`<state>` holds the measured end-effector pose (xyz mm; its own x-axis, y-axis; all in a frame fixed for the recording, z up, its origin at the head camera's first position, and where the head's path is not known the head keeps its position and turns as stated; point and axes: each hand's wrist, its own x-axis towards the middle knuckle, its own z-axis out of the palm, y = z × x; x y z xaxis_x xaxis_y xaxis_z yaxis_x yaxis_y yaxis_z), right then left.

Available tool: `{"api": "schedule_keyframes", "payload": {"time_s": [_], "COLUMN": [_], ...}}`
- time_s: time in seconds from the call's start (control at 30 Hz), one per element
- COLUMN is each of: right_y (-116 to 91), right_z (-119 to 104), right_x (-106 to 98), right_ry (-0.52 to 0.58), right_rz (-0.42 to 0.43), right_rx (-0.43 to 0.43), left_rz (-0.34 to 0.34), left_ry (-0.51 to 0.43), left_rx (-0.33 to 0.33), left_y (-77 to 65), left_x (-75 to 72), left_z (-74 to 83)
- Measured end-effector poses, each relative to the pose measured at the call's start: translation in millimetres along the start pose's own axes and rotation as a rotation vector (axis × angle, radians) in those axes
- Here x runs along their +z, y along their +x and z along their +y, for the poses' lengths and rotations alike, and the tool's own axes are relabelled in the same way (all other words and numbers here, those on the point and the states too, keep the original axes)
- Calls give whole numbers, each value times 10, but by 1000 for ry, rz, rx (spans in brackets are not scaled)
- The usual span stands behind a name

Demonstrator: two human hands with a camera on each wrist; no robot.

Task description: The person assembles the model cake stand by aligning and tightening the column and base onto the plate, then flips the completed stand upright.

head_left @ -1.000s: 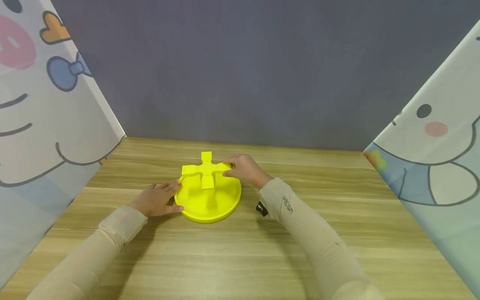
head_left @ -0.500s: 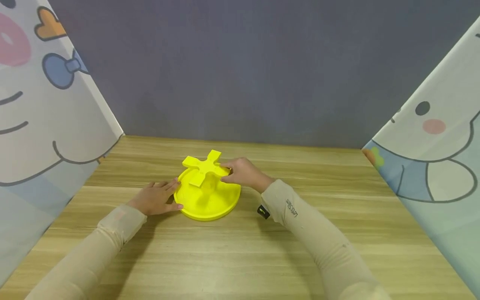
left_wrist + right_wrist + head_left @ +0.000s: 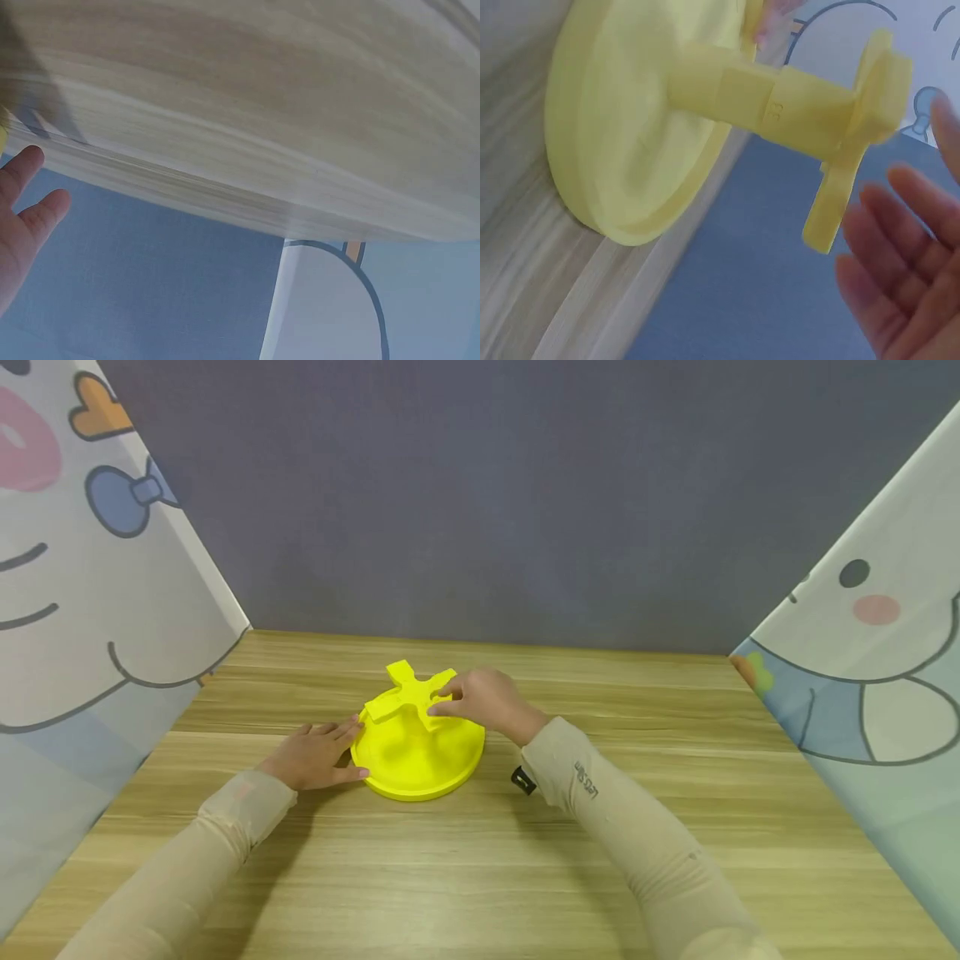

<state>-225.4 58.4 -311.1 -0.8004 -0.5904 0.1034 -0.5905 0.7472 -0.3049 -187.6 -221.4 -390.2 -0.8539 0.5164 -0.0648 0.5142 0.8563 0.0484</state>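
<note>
A yellow four-armed cross (image 3: 414, 693) sits on an upright post (image 3: 739, 97) that rises from a round, shallow yellow base (image 3: 416, 781) with a raised rim. My left hand (image 3: 311, 756) lies with spread, straight fingers against the left side of that rim; the left wrist view catches only some fingers (image 3: 37, 214) and a sliver of yellow. At the cross's right side, my right hand (image 3: 487, 697) has its thumb and forefinger apart, overlapping the arms nearest it. From the right wrist, its loosely extended fingers (image 3: 900, 240) stand beside one arm of the cross.
The base stands on a wood-grain table (image 3: 480, 877). Behind is a grey wall panel (image 3: 480, 510), with cartoon-printed panels at the left (image 3: 150, 635) and right (image 3: 885, 693). A small black clip (image 3: 523, 781) shows beneath my right cuff.
The cross has turned on its post, its arms now slanting instead of lying square. My right thumb and forefinger have loosened from an arm and shifted slightly left. My left hand stays put.
</note>
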Motion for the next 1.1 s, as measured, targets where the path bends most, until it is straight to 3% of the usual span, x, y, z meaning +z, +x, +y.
{"api": "schedule_keyframes", "payload": {"time_s": [0.17, 0.37, 0.83, 1.1], "right_y": [73, 139, 161, 117], "right_z": [78, 182, 164, 134], "right_x": [21, 122, 168, 187], "right_ry": [24, 191, 190, 230], "right_rz": [105, 29, 4, -3], "right_rx": [15, 47, 82, 50], "left_rz": [0, -16, -29, -22], "left_ry": [3, -11, -1, 18], "left_rx": [-2, -5, -15, -9], "left_y": [2, 13, 15, 19], "left_x": [6, 12, -31, 1], "left_z": [5, 10, 11, -1]}}
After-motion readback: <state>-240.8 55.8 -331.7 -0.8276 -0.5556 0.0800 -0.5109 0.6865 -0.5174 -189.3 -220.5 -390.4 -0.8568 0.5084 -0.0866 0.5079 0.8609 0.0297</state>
